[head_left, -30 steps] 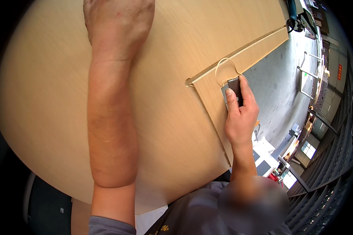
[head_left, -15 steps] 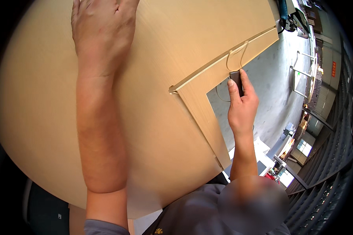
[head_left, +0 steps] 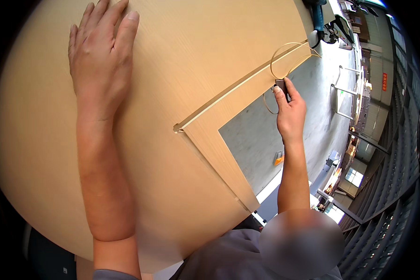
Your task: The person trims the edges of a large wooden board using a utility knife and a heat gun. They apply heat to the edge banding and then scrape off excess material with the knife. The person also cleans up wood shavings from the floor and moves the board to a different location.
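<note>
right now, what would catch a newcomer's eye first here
The big pale wooden board fills most of the view, with the left hand pressed flat on it near the top. At the board's right edge, the right hand holds a small dark tool, and a thin curl of edge strip loops up from it.

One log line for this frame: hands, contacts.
left hand: flat on panel | right hand: gripping dark tool at panel edge | thin strip: curling off
</note>
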Motion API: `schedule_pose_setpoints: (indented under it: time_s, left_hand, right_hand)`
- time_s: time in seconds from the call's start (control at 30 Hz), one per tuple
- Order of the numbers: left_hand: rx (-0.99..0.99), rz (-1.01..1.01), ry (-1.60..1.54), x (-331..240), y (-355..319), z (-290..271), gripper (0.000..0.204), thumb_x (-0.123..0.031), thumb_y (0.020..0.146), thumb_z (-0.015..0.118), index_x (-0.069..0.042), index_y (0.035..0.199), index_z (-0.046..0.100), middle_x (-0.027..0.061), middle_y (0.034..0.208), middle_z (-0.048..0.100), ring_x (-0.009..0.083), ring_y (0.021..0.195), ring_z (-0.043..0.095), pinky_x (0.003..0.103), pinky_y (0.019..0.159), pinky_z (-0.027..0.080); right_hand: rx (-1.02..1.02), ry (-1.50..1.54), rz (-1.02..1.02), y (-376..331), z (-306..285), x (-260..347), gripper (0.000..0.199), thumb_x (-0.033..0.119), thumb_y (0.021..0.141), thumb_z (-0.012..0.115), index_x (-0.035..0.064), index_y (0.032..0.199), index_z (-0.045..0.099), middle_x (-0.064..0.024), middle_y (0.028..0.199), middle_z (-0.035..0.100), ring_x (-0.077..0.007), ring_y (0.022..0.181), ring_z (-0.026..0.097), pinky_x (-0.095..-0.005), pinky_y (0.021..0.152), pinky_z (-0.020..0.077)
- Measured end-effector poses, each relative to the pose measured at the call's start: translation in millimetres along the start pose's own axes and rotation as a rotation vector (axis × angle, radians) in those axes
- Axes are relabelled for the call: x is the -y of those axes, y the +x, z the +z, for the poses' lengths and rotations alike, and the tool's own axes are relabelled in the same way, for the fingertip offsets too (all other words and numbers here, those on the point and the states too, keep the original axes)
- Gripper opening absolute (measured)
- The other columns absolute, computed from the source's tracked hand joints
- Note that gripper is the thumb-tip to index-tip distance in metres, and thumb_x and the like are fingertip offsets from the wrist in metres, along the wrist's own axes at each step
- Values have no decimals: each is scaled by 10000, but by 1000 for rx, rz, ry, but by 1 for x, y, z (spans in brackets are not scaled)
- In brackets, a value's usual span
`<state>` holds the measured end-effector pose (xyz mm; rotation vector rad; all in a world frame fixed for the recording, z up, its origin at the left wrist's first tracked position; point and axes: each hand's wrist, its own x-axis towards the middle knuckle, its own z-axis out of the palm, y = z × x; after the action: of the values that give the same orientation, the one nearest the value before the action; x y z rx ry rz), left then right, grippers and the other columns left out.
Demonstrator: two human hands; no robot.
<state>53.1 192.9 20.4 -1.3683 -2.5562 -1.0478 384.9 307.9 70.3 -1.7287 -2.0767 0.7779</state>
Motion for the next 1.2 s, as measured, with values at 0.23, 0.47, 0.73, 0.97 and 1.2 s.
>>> schedule_pose_setpoints:
  time_s: [0.23,0.47,0.73,0.97,1.2]
  left_hand:
    - [20,-2,42,1,-2,1,467,-390,1004,451,-119,1361,584,95,1513,456,289,1448,334,457,1209,179]
    - [26,5,122,-4,1,0,502,-409,1013,409,-94,1369,568,113,1516,448,282,1450,331,454,1215,171]
    - [30,-16,133,-6,-1,-2,485,-403,1011,429,-105,1365,575,95,1514,455,273,1441,350,447,1210,187]
    - [21,-13,146,-2,1,-3,471,-395,1007,443,-117,1361,582,88,1513,457,259,1439,356,436,1209,189]
    - [27,-20,166,-4,2,-4,479,-398,1006,433,-125,1373,573,80,1525,443,253,1449,341,434,1214,178]
  right_hand:
    - [-22,-22,4,30,-12,-16,509,203,970,622,-115,1351,505,-194,1211,670,-214,1131,621,-311,985,458]
    - [-84,-6,-84,105,-40,-64,496,204,967,628,-111,1335,526,-168,1203,674,-201,1116,619,-302,981,455]
    - [-62,52,-30,144,-58,-76,397,165,976,615,-93,1277,586,-118,1153,691,-160,1070,621,-280,964,455]
    - [0,-11,-2,167,-71,-95,450,165,975,612,-16,1379,534,-105,1243,660,-153,1148,588,-280,1003,430]
    - [28,13,-198,174,-71,-105,412,160,995,579,2,1374,545,-85,1268,649,-135,1122,577,-270,976,429]
